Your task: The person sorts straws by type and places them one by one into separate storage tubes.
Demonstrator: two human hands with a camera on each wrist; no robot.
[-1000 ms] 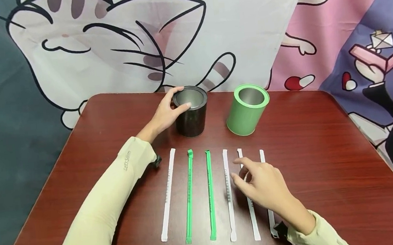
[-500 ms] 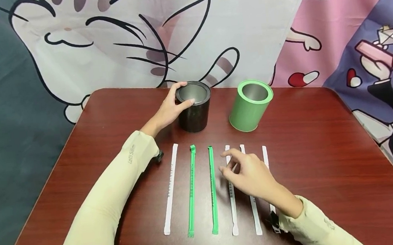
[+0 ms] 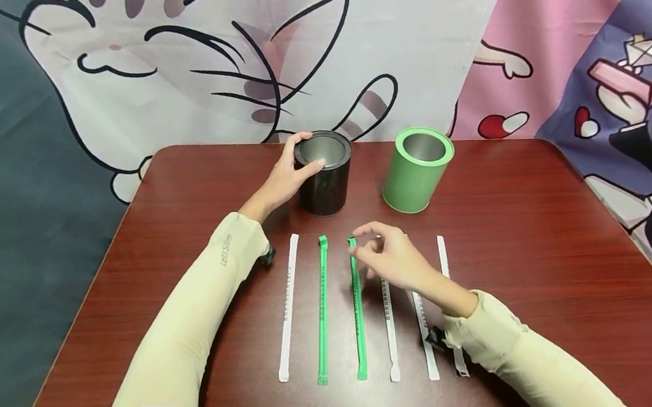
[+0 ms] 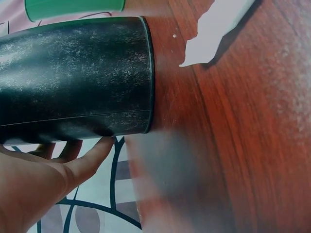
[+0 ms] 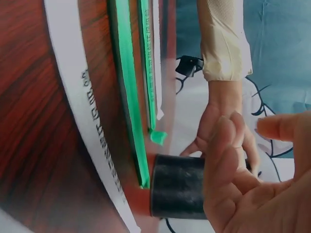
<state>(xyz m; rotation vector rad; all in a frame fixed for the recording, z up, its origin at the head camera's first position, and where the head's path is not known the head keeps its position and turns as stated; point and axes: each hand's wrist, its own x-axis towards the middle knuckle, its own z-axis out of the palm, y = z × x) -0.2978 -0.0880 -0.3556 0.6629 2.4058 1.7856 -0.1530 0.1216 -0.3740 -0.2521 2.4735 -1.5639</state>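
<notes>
My left hand [image 3: 287, 176] holds a black can [image 3: 324, 190] by its left side, thumb at the near rim and a finger at the back rim. In the left wrist view, the fingers [image 4: 90, 160] touch the can's dark wall. Over the table hovers my right hand [image 3: 394, 257], fingers loosely bent around nothing. It is above the upper ends of a green wrapped straw [image 3: 359, 326] and a white wrapped straw [image 3: 389, 329], partly covering both. Another green wrapped straw [image 3: 322, 310] lies to the left, with a white wrapped straw [image 3: 288, 313] beyond it.
A green can [image 3: 415, 177], open at the top, stands right of the black one near the table's back edge. Two further white wrapped straws lie under and beside the right forearm, including the rightmost straw [image 3: 443, 257]. A printed cloth [image 3: 419, 14] hangs behind the brown table [image 3: 544, 240].
My right hand has moved left and away from me, from over the white straws to the green straw's upper end. The left hand stays on the black can. The head view has shifted slightly.
</notes>
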